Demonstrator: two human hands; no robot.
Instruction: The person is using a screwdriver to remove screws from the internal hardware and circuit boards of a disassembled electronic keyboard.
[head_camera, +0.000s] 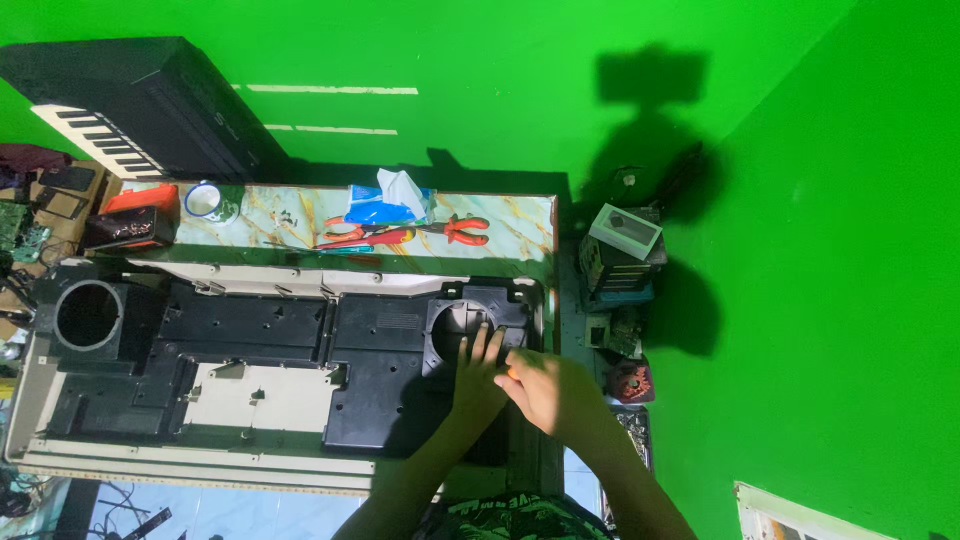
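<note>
Left hand (480, 372) flat, fingers spread on black plastic keyboard chassis (250, 350), right end, by round speaker opening (462, 330). Right hand (545, 392) curled around small orange item; grip unclear. Marble-patterned table (270, 222), far: red-handled pliers (462, 230). Green walls.

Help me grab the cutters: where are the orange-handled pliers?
In the head view, the orange-handled pliers lie on the marble-patterned shelf, right of the tissue pack.

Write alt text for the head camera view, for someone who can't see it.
Seen from above, a person's left hand and right hand rest on the black inner frame of an opened keyboard. Pliers lie on a marble-patterned shelf behind, before a green wall.
</note>
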